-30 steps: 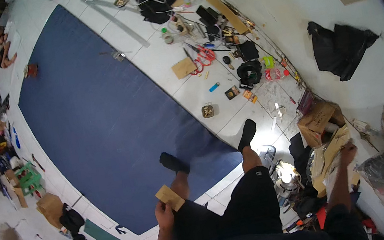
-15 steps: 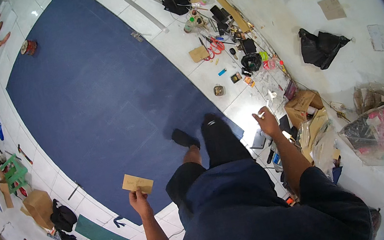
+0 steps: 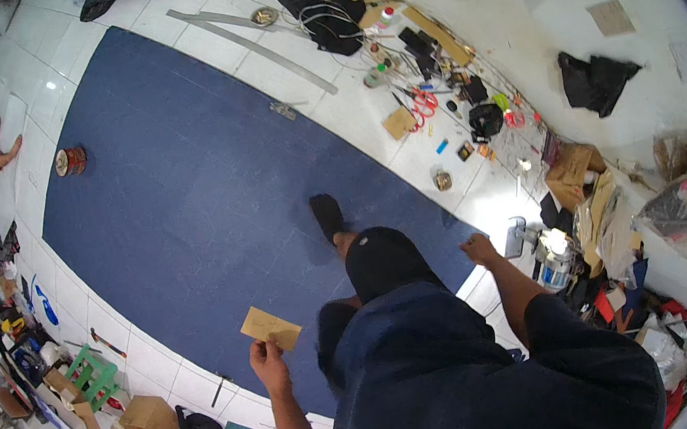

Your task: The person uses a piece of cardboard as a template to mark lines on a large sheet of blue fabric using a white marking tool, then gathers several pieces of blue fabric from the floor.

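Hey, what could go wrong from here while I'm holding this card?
The black sock could slip on the blue sheet. The brown card, pinched at one edge by your left hand, might drop. The red-handled scissors, lying on the floor beside the sheet, could hurt a foot.

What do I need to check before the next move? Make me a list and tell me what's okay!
1. Card gripped: ok, the left hand holds it.
2. Right hand free: cannot tell, too small to see if anything is in it.
3. Scissors off the blue sheet: ok, they lie on the tiles beside it.
4. Blue sheet free of feet: not ok, a black-socked foot is on it.
5. Writing on the card facing up: ok, some marks show on the visible side.
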The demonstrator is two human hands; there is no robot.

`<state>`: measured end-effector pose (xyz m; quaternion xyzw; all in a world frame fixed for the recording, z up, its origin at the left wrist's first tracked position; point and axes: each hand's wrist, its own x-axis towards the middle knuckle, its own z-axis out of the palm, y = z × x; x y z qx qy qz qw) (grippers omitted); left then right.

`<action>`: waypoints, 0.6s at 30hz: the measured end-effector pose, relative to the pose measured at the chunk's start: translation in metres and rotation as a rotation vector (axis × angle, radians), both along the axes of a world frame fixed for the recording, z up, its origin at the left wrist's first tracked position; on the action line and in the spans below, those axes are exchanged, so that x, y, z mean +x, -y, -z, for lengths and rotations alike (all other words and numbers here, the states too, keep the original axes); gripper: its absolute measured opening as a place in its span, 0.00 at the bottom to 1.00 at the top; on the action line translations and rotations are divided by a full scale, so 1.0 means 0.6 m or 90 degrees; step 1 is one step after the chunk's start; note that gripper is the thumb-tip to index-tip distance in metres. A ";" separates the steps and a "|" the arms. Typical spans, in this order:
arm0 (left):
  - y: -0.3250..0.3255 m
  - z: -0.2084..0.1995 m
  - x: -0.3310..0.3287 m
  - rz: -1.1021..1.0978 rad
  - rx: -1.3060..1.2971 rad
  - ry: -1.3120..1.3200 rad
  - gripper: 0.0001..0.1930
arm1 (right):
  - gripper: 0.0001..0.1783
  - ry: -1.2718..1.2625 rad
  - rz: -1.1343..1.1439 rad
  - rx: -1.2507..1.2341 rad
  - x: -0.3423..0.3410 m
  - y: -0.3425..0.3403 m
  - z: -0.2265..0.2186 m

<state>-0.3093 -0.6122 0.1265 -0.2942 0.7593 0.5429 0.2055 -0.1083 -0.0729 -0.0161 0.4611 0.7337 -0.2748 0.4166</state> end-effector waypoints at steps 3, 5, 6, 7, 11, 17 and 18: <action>0.042 -0.018 -0.090 -0.020 0.028 -0.017 0.06 | 0.27 -0.199 -0.046 -0.072 -0.253 0.109 -0.076; 0.054 -0.026 -0.150 -0.003 0.050 -0.019 0.06 | 0.25 -0.336 0.018 -0.074 -0.391 0.153 -0.122; 0.053 -0.031 -0.179 0.008 0.060 -0.012 0.06 | 0.24 -0.363 0.031 -0.076 -0.450 0.170 -0.130; 0.055 -0.035 -0.209 0.020 0.068 -0.003 0.06 | 0.24 -0.388 0.045 -0.079 -0.501 0.188 -0.136; 0.089 -0.030 -0.351 0.143 0.060 0.012 0.06 | 0.24 -0.461 0.097 -0.073 -0.637 0.259 -0.151; 0.105 0.022 -0.613 0.194 0.189 -0.003 0.09 | 0.25 -0.324 0.160 0.126 -0.562 0.316 -0.072; 0.114 0.033 -0.656 0.228 0.201 0.017 0.10 | 0.25 -0.286 0.157 0.188 -0.530 0.337 -0.056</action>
